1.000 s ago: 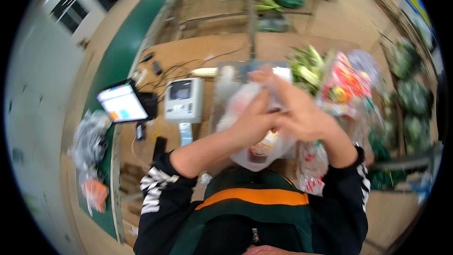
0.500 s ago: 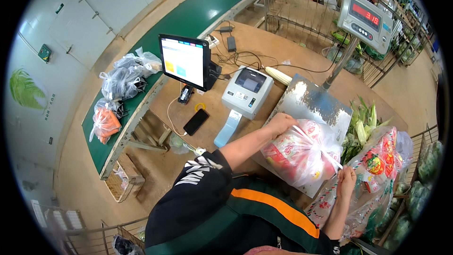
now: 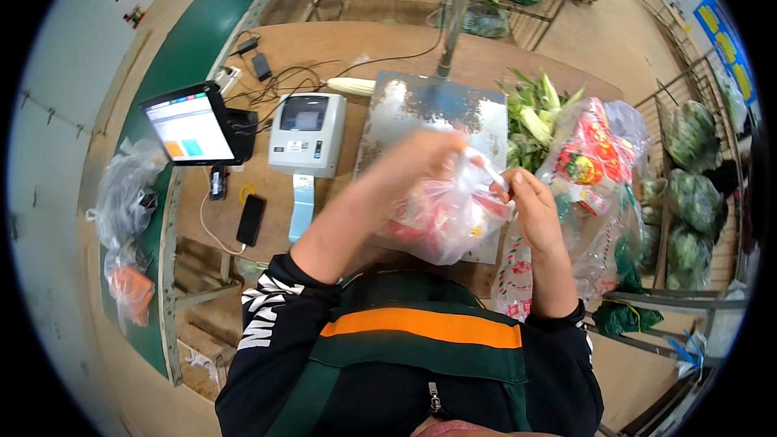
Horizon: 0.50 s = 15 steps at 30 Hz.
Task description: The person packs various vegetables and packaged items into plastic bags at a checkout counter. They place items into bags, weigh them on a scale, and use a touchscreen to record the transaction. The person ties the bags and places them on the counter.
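A tied-up translucent plastic bag (image 3: pixel 443 222) with red-and-white printed packs inside rests on the scale's worn metal platform (image 3: pixel 405 105). Its white handle ends stretch between my two hands at the gathered neck. My left hand (image 3: pixel 433 154), smeared by motion, comes over the bag from the left with its fingers closed at the top of one handle. With thumb and fingers pinched, my right hand (image 3: pixel 528 201) grips the other end on the right side of the neck.
Left of the platform are a label printer (image 3: pixel 309 142), a touchscreen (image 3: pixel 188 127) and a phone (image 3: pixel 252 221). Corn husks (image 3: pixel 530 117) and a large printed plastic bag (image 3: pixel 595 154) lie right. A white cob (image 3: pixel 352 86) and cables sit behind; bagged goods line the green belt (image 3: pixel 154 348).
My view has swung to the right and down. My hands have come closer together at the bag's neck, the left moving over its top. The bag's neck is pulled up and tighter.
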Each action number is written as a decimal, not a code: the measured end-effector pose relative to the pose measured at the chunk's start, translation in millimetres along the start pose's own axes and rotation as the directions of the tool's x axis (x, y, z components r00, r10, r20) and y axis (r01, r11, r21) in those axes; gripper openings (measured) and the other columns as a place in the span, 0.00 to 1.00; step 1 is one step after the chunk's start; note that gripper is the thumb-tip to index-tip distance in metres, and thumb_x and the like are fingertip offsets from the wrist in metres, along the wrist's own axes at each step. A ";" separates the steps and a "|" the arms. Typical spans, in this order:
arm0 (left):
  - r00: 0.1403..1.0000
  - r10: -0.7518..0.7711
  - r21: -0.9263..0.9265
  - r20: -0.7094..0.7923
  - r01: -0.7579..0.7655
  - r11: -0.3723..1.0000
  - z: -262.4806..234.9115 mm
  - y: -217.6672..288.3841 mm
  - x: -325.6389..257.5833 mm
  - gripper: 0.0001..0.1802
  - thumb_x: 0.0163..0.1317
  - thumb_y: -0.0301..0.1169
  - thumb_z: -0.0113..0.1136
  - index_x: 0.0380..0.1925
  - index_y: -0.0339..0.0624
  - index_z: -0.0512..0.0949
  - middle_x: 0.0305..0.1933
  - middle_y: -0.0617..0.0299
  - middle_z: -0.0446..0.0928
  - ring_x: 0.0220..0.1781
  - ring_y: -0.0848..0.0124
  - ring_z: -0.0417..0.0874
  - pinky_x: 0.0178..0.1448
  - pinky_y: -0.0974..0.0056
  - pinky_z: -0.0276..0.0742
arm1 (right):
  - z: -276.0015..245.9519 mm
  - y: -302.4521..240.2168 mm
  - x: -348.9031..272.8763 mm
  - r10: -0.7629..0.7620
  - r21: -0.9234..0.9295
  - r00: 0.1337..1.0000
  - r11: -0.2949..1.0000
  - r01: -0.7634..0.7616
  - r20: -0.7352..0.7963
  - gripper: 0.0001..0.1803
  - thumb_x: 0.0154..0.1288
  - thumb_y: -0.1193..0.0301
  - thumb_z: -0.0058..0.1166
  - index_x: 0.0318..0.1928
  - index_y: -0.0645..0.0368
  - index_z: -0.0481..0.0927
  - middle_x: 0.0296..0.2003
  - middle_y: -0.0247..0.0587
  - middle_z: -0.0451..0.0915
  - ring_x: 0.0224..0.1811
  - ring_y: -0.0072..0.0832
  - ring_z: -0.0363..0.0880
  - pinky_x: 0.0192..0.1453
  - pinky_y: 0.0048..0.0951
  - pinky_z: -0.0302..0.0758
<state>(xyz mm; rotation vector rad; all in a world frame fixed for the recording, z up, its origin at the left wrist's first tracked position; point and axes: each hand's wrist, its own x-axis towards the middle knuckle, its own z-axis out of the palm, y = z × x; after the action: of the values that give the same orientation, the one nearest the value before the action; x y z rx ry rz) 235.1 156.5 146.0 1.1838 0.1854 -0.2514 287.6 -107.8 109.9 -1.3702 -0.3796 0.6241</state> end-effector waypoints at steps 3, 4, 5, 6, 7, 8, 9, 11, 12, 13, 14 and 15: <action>0.965 -0.247 -0.757 -0.086 0.098 0.646 -85.4 -3.1 57.2 0.17 0.72 0.44 0.55 0.38 0.40 0.71 0.30 0.65 0.66 0.25 0.80 0.61 0.23 0.73 0.56 | -17.1 35.7 -19.3 -0.215 -0.213 0.977 0.954 0.210 0.003 0.18 0.78 0.62 0.48 0.32 0.61 0.75 0.35 0.36 0.76 0.40 0.26 0.68 0.50 0.33 0.67; 0.907 -0.378 -0.855 -0.184 0.042 0.517 -95.0 -12.5 74.9 0.16 0.71 0.44 0.54 0.40 0.41 0.70 0.30 0.64 0.64 0.25 0.79 0.60 0.23 0.72 0.57 | -14.0 54.0 -30.1 -0.370 -0.453 0.923 0.808 0.377 0.110 0.17 0.77 0.63 0.49 0.31 0.61 0.74 0.35 0.36 0.76 0.41 0.27 0.68 0.50 0.33 0.66; 0.819 -0.512 -0.919 -0.258 -0.045 0.392 -97.8 -20.6 90.5 0.16 0.71 0.43 0.54 0.41 0.42 0.68 0.31 0.63 0.63 0.25 0.77 0.60 0.24 0.72 0.57 | -10.7 65.0 -34.8 -0.486 -0.624 0.836 0.578 0.526 0.255 0.17 0.76 0.64 0.50 0.29 0.60 0.73 0.35 0.37 0.76 0.41 0.27 0.68 0.49 0.33 0.66; 0.786 -0.553 -0.935 -0.278 -0.087 0.345 -95.3 -27.9 105.1 0.15 0.71 0.43 0.54 0.41 0.43 0.68 0.32 0.62 0.64 0.25 0.77 0.62 0.24 0.70 0.58 | -4.0 61.4 -37.3 -0.476 -0.669 0.823 0.506 0.544 0.310 0.16 0.76 0.65 0.50 0.30 0.60 0.74 0.36 0.37 0.76 0.43 0.28 0.68 0.51 0.34 0.66; 0.747 -0.594 -0.945 -0.298 -0.144 0.293 -92.7 -35.0 114.7 0.14 0.71 0.42 0.54 0.41 0.44 0.69 0.33 0.62 0.66 0.25 0.76 0.63 0.23 0.69 0.58 | 6.5 51.0 -40.3 -0.456 -0.701 0.807 0.431 0.568 0.374 0.14 0.75 0.65 0.50 0.31 0.60 0.75 0.37 0.38 0.76 0.44 0.28 0.69 0.52 0.34 0.66; 0.708 -0.636 -0.951 -0.306 -0.191 0.244 -89.6 -42.4 120.0 0.13 0.72 0.42 0.55 0.41 0.45 0.70 0.35 0.61 0.68 0.25 0.75 0.65 0.23 0.68 0.58 | 13.1 47.6 -44.3 -0.433 -0.731 0.794 0.352 0.585 0.427 0.13 0.74 0.66 0.50 0.32 0.61 0.75 0.38 0.38 0.76 0.46 0.29 0.69 0.53 0.34 0.67; 0.780 -0.415 -0.793 -0.468 -0.164 0.587 -86.6 -46.3 118.0 0.13 0.72 0.41 0.55 0.40 0.43 0.71 0.35 0.60 0.70 0.26 0.72 0.67 0.25 0.66 0.61 | 13.5 49.3 -48.6 -0.460 -0.714 0.850 0.502 0.488 0.258 0.12 0.74 0.67 0.50 0.34 0.61 0.76 0.40 0.39 0.76 0.47 0.30 0.70 0.54 0.35 0.67; 0.864 0.144 -0.158 -0.482 -0.247 0.956 -87.6 -58.2 101.4 0.13 0.72 0.40 0.55 0.39 0.41 0.73 0.35 0.57 0.74 0.28 0.66 0.72 0.29 0.61 0.67 | 13.9 54.5 -58.1 -0.421 -0.575 0.904 0.760 0.302 -0.082 0.10 0.74 0.68 0.50 0.37 0.63 0.78 0.42 0.40 0.76 0.49 0.33 0.72 0.57 0.35 0.68; 0.511 0.748 0.673 -0.424 -0.375 0.638 -95.1 -69.0 80.7 0.15 0.74 0.38 0.52 0.37 0.37 0.77 0.34 0.54 0.79 0.33 0.58 0.78 0.38 0.57 0.72 | 26.5 49.1 -61.0 -0.436 -0.519 0.850 0.820 0.239 -0.297 0.08 0.73 0.70 0.51 0.41 0.63 0.78 0.44 0.41 0.77 0.50 0.34 0.73 0.59 0.36 0.68; 0.430 0.841 0.761 -0.328 -0.407 0.505 -113.6 -74.8 55.5 0.15 0.74 0.38 0.51 0.36 0.36 0.77 0.33 0.52 0.78 0.34 0.55 0.78 0.42 0.56 0.73 | 41.8 38.9 -63.5 -0.416 -0.446 0.762 0.875 0.187 -0.497 0.08 0.72 0.73 0.51 0.44 0.64 0.79 0.45 0.43 0.77 0.52 0.35 0.74 0.61 0.37 0.68; 0.361 0.907 0.828 -0.216 -0.425 0.366 -132.9 -82.5 21.1 0.16 0.74 0.38 0.51 0.36 0.35 0.77 0.31 0.50 0.78 0.34 0.51 0.78 0.45 0.55 0.74 | 56.0 36.8 -69.7 -0.583 -0.568 0.672 0.772 0.284 -0.457 0.08 0.71 0.74 0.51 0.45 0.65 0.79 0.45 0.43 0.77 0.51 0.34 0.74 0.59 0.36 0.69; 0.513 0.784 0.731 -0.349 -0.375 0.571 -152.7 -100.6 -16.2 0.13 0.72 0.34 0.52 0.33 0.35 0.78 0.34 0.52 0.79 0.38 0.56 0.80 0.45 0.57 0.74 | 69.4 35.8 -70.9 -0.732 -0.677 0.561 0.639 0.366 -0.387 0.08 0.70 0.75 0.52 0.46 0.65 0.78 0.45 0.44 0.78 0.50 0.34 0.74 0.58 0.36 0.69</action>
<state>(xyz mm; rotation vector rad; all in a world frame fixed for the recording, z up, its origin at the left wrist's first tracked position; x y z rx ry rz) 188.7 264.4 4.9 1.8488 0.2874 0.8613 184.2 -94.0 94.4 -1.7579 -0.4269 -0.5857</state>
